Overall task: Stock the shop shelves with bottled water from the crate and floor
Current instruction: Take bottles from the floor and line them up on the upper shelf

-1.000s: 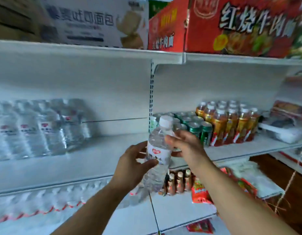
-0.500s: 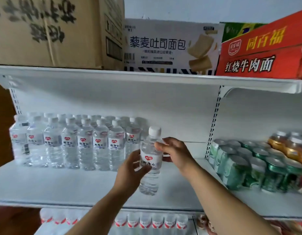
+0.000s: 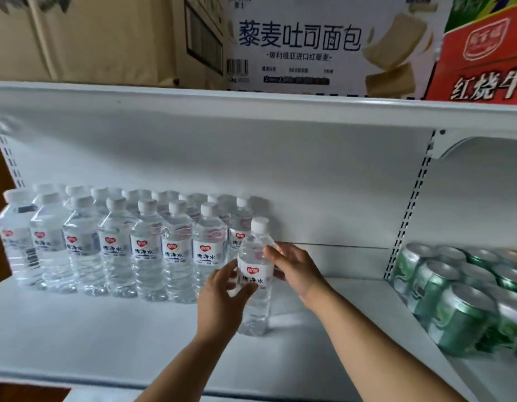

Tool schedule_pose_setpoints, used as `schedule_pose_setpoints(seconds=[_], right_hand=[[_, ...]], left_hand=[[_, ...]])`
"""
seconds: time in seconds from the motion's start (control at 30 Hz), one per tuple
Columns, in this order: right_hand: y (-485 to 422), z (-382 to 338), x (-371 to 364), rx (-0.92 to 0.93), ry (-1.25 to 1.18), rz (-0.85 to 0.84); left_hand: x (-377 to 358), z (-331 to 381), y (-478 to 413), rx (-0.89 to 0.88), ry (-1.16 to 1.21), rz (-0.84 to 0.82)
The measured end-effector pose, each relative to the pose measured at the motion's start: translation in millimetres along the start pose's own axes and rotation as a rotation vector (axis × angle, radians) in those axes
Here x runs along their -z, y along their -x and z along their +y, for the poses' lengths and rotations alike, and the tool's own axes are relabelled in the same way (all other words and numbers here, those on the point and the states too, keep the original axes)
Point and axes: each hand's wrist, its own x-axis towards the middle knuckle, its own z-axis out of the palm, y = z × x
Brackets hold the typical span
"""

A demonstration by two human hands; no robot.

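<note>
A clear water bottle (image 3: pixel 256 281) with a white cap and a red-heart label stands upright on the white shelf (image 3: pixel 106 338), just right of the rows of stocked water bottles (image 3: pixel 115 245). My left hand (image 3: pixel 221 303) wraps its lower front. My right hand (image 3: pixel 295 266) holds its shoulder from the right side. The bottle's base looks to rest on the shelf surface.
Green drink cans (image 3: pixel 454 297) fill the neighbouring bay to the right, past a slotted upright (image 3: pixel 411 204). Above, the upper shelf (image 3: pixel 251 111) carries a brown carton (image 3: pixel 92 39), a white bread box (image 3: pixel 324 44) and a red noodle box (image 3: pixel 483 59). Bare shelf lies in front of the bottles.
The view swung left from the cans and tea bottles to the water rows. Both hands carried the bottle left and down until it stands on the shelf beside the rows.
</note>
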Motion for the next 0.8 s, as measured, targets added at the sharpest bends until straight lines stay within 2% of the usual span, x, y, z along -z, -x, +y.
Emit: schedule_pose_setpoints(seconds=[0.1,0.17,0.43,0.63,0.8], right_hand=[[-0.9,24.7,9.8,-0.006,0.055,-0.149],[-0.2,44.3,12.2,-0.025,0.167,-0.169],[-29.4,60.3,5.7,0.012,0.133,-0.109],[-45.5,57.9,-2.5,0.048,0.296,-0.012],[-48.7,58.0,-7.9,0.059,0.314,0.000]], left_hand=[[-7.7,-1.6,4.8,0.030,0.008,0.094],[-9.7,-4.3,6.8,0.058,-0.007,0.106],[-14.5,-9.0,-14.0,0.131,-0.122,0.088],[-23.3,-4.7,-15.0,0.167,-0.100,0.181],[-22.8,-4.0,-19.9,0.206,-0.164,0.244]])
